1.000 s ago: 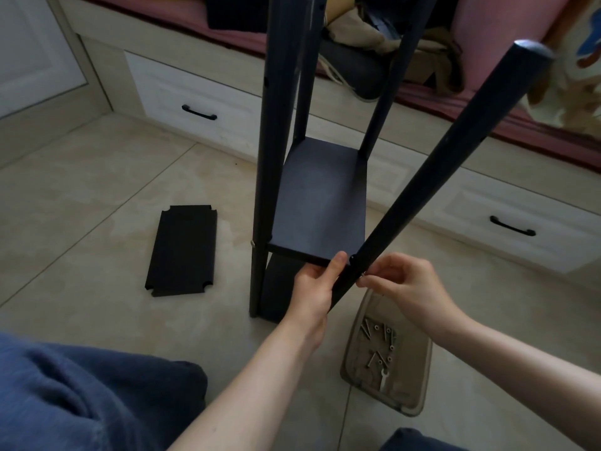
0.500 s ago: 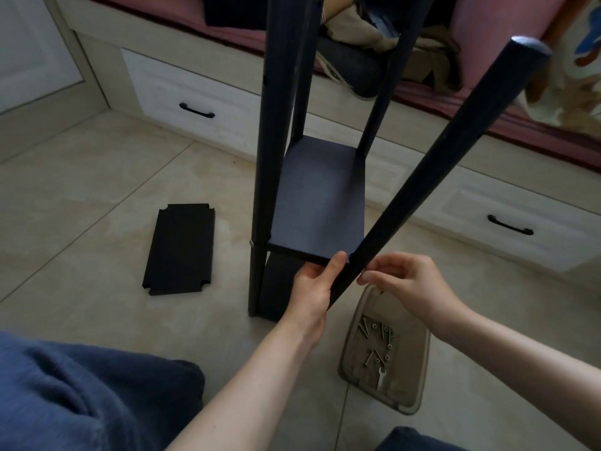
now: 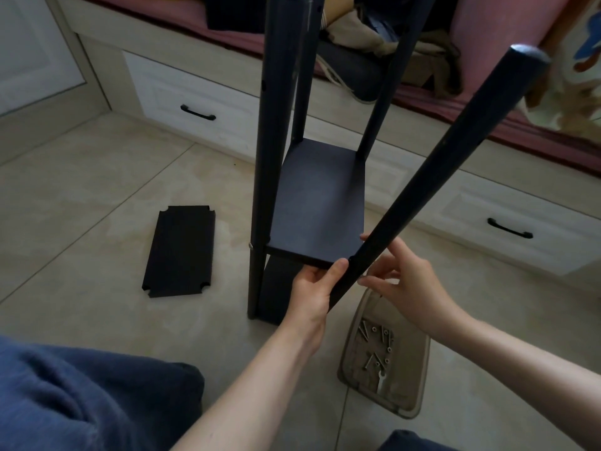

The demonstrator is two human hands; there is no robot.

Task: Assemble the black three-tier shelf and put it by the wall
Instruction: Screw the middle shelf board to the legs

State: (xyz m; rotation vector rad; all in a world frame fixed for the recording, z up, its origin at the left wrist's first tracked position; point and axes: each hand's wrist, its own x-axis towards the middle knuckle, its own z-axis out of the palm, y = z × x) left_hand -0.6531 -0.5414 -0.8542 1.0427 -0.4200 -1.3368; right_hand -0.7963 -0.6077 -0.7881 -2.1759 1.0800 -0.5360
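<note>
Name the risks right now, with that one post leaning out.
1. The leaning post tilts far off upright; if the right hand slips, it could swing down onto the screw tray.
2. The left hand sits at the shelf board corner, a likely pinch spot.

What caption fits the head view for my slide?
Left hand grips the middle board at its front corner; right hand touches the leaning pole; a spare board lies on the floor.
</note>
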